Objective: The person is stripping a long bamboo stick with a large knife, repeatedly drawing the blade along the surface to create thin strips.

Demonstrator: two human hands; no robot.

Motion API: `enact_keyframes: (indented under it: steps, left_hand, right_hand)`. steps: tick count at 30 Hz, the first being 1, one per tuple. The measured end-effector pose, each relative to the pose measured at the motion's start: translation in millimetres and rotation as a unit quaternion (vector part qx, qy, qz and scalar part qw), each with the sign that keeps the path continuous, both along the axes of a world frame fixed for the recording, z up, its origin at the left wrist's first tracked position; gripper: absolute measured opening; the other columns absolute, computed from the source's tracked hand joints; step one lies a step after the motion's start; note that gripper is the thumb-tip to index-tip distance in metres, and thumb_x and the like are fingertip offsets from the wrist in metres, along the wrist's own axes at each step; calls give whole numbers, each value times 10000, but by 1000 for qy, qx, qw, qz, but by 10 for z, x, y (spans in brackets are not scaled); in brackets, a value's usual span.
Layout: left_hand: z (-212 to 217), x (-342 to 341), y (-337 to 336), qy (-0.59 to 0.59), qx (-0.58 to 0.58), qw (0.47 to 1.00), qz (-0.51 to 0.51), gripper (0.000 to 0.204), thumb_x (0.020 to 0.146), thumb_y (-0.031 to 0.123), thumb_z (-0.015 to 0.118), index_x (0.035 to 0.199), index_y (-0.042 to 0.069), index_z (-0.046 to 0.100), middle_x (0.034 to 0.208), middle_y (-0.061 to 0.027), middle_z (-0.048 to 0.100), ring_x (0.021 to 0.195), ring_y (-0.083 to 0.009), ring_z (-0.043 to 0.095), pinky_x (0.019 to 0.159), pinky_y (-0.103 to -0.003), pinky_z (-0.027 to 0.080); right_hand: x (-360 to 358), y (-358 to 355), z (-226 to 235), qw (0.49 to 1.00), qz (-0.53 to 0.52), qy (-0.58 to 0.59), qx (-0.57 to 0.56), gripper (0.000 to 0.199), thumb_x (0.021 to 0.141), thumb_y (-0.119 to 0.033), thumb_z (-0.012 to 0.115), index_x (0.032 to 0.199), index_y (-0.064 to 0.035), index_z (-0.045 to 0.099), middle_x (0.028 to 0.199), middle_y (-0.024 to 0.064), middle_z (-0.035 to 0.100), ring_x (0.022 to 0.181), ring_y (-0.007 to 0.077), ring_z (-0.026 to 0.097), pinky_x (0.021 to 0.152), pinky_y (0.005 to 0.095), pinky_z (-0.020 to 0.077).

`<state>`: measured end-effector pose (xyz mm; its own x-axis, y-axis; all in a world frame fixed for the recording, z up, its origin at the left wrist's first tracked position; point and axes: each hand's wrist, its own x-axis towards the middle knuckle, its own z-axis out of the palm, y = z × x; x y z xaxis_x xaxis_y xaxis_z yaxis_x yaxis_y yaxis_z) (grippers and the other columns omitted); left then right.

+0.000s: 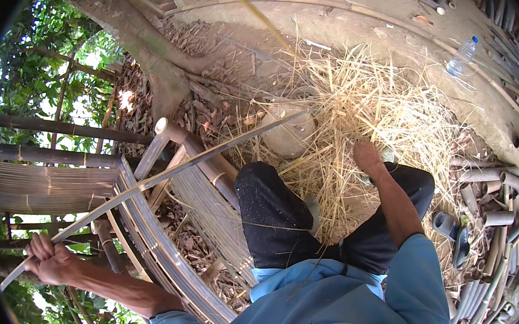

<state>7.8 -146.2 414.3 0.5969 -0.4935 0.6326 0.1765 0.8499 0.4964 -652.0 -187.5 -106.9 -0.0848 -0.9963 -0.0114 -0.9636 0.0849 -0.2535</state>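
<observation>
Out to the far left, my left hand (pixel 49 260) is closed around a long, narrow bamboo strip (pixel 210 153). The strip slants up and to the right across the bamboo bench, and its far end lies over a round, pale stone-like block (pixel 288 132). My right hand (pixel 368 157) is a fist above my right knee, over a heap of shavings (pixel 390 106). Whatever that fist holds, if anything, is hidden. Beside its wrist shows a small pale object (pixel 389 154) whose kind I cannot make out.
A slatted bamboo bench (pixel 211 204) stands at my left, with bamboo rails (pixel 56 127) beyond. A tree trunk (pixel 141 32) rises at the far left. Sandals (pixel 452 234), cut bamboo pieces (pixel 498 216) and a clear plastic bottle (pixel 463 57) lie at the right.
</observation>
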Motion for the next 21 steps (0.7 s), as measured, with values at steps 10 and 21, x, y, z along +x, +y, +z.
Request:
enact_keyframes:
  steps: [10,21]
  left_hand:
    - [-147,-818,432,-146,-74,977,-140,358,1082,284,396,802,63,426,639,8,241,524,-103,189,427,-267,179]
    - [-912,-1954,588,-169,-101,980,-36,420,1095,398,365,913,43,495,668,13,312,549,-102,285,424,-246,245]
  right_hand:
    - [1123,529,831,962,-25,-262,-75,447,901,-192,631,1311,-45,530,866,296,665,810,397,704,712,451,557]
    - [1958,918,2113,952,26,-304,-2,450,968,-152,592,1403,-92,495,1018,266,667,896,434,654,769,486,522]
